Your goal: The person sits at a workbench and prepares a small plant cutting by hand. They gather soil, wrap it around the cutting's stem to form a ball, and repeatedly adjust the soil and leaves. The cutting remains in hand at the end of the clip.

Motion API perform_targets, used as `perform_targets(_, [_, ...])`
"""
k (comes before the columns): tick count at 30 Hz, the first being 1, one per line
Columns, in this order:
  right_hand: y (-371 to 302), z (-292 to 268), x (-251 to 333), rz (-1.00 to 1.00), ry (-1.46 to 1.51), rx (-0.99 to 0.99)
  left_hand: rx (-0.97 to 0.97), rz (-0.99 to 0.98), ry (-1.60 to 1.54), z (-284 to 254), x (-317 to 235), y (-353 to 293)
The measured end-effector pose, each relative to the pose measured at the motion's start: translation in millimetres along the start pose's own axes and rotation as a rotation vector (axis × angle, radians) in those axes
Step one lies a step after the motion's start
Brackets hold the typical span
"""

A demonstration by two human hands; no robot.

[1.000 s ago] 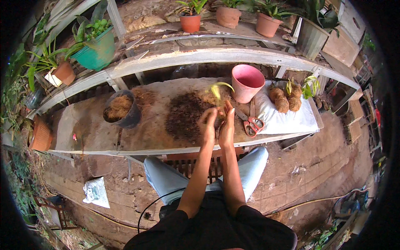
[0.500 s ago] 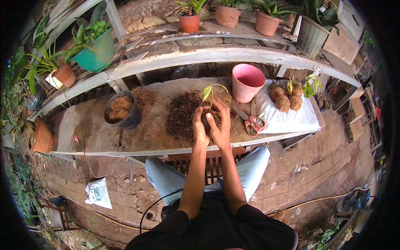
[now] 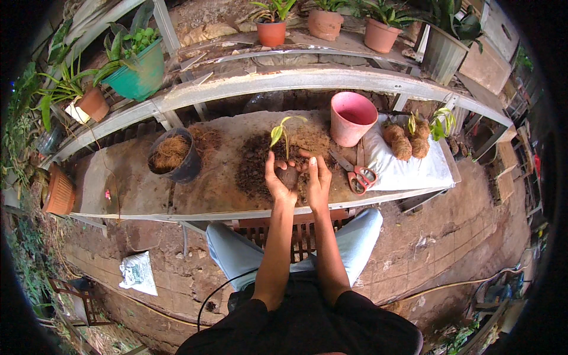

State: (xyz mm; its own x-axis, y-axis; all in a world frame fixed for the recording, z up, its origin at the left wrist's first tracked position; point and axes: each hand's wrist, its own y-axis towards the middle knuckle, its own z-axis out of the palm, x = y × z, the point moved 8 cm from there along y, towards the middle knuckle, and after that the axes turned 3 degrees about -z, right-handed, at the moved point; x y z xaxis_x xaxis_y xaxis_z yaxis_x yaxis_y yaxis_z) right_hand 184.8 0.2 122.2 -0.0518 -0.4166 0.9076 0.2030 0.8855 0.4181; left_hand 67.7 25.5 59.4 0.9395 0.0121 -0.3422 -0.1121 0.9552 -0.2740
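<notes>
A small seedling (image 3: pixel 276 135) with a thin stem and pale green leaves rises from a dark ball of soil (image 3: pixel 287 176). My left hand (image 3: pixel 280 184) cups this root ball, its fingers curled around the side. Just to the right of the ball, my right hand (image 3: pixel 318 182) is held apart from it with the fingers loosely spread. Beneath and beyond both hands, loose dark soil (image 3: pixel 251 168) is scattered over the worktable (image 3: pixel 136 198).
Left on the table stands a black pot (image 3: pixel 188 165) of brown fibre. To the right are a pink pot (image 3: pixel 354 119), red-handled scissors (image 3: pixel 361 178) and a white bag (image 3: pixel 387 171) bearing several fibre-wrapped plant plugs (image 3: pixel 401 147). Potted plants line the metal shelf (image 3: pixel 284 80) behind.
My right hand has come away from the soil ball and opened to the right. My left hand still cups the ball, now more exposed, and the seedling has shifted slightly left.
</notes>
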Motion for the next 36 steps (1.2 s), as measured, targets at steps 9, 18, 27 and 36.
perform_targets(9, [-3,1,44,-0.361,-0.182,-0.079,0.101,0.053,0.323,10,0,-1])
perform_targets(18, [2,-38,-33,0.145,0.549,-0.441,0.577,0.165,0.804,75,30,-32])
perform_targets(27, [8,-57,-40,0.263,0.742,-0.330,0.469,0.111,0.929,62,30,-23])
perform_targets(36, [1,-54,-56,0.371,0.732,-0.184,0.433,0.107,0.775,46,34,-9])
